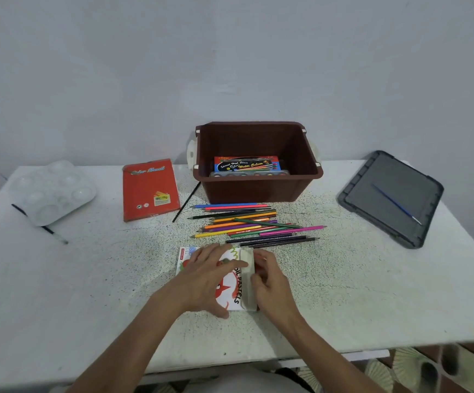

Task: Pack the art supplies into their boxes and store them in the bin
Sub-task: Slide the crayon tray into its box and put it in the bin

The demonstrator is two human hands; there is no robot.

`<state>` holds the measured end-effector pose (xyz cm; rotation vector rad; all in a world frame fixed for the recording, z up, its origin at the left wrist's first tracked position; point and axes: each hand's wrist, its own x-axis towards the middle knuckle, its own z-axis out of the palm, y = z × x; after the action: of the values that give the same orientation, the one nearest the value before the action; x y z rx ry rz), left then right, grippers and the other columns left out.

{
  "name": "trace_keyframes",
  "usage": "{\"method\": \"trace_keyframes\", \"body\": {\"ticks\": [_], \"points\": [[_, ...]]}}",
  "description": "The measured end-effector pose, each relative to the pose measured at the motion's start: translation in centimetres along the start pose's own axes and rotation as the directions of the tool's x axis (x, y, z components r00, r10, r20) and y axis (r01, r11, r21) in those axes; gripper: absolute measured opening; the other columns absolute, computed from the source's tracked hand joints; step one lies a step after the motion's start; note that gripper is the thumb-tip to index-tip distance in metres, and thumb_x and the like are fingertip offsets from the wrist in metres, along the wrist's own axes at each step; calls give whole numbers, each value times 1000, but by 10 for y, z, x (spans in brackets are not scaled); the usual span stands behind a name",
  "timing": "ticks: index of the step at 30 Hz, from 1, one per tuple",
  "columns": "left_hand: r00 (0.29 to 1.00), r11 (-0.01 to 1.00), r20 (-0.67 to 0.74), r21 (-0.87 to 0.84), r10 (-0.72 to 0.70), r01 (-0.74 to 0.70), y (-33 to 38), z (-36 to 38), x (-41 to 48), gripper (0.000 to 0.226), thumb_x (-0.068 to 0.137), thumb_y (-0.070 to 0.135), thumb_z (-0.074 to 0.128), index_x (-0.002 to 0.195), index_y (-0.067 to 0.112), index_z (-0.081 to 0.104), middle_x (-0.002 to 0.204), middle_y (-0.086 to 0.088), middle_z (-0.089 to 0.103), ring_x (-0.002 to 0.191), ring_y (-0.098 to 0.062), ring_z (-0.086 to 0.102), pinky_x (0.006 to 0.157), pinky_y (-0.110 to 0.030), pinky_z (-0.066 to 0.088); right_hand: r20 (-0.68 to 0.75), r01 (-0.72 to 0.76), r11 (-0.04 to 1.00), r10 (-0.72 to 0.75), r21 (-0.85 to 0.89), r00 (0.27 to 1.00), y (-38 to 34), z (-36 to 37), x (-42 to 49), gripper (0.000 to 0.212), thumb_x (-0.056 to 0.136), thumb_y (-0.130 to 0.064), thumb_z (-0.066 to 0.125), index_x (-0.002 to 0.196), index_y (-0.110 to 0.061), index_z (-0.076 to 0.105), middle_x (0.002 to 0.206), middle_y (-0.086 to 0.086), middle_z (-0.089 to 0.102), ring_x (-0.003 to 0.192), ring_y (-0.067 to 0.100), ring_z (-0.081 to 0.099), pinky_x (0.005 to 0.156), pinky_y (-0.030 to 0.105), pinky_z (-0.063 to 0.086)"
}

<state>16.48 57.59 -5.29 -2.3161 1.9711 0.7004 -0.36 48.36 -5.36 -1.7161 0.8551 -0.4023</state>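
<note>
**As the oil pastels box (231,289) is held, coloured pencils (247,222) lie loose**

While it lies flat on the near middle of the worktop (88,279), the oil pastels box is covered by the left grip (204,275). Its fingers are spread straight over the printed face, with the thumb at the near edge. The box's end flap (247,275) is pinched by the curled fingers of the right grip (270,282). Just behind the box, the coloured pencils are strewn in a loose heap in front of the brown bin (258,191). A watercolour box (247,163) is seen inside the bin. An orange pencil box (149,190) is laid left of the bin, with a thin black brush (186,201) between them. A white palette (53,191) is set at the far left. A grey lid (372,205) carrying a blue brush (394,204) is placed at the right.
</note>
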Motion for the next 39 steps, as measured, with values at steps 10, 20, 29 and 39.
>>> {"method": "trace_keyframes", "body": {"ticks": [10, 20, 29, 39], "points": [[1000, 1000, 10, 10, 2, -2, 0, 0, 1, 112, 68, 62, 78, 148, 55, 0, 164, 5, -14, 149, -21, -19, 120, -48, -5, 97, -101, 994, 96, 44, 991, -2, -4, 12, 56, 97, -15, 55, 144, -38, 34, 108, -31, 61, 100, 3, 64, 92, 38, 54], [998, 999, -46, -39, -38, 36, 0, 0, -3, 130, 64, 71, 75, 134, 59, -34, 162, 3, -5, 148, -21, -6, 121, -47, 1, -118, -63, 988, 80, 143, 990, 4, -2, -5, 37, 90, -22, 70, 119, -33, 50, 101, -9, 70, 89, 5, 70, 73, 28, 60], [994, 990, -95, -138, -52, 38, 2, 2, 1, 126, 62, 70, 76, 141, 60, -23, 157, 8, 2, 146, -20, -1, 120, -46, 4, -208, -50, 987, 17, -155, 978, 20, -7, 1, 14, 97, -20, 57, 106, -30, 57, 106, -3, 61, 92, 8, 64, 79, 35, 58], [993, 977, -104, -209, -52, 30, 0, 1, -3, 125, 62, 68, 78, 133, 67, -25, 158, 10, 1, 147, -17, -3, 121, -49, 7, -221, -44, 976, -5, -214, 975, 13, 2, 0, 10, 96, -20, 60, 103, -27, 56, 93, -6, 68, 79, 5, 65, 68, 33, 58]]}}
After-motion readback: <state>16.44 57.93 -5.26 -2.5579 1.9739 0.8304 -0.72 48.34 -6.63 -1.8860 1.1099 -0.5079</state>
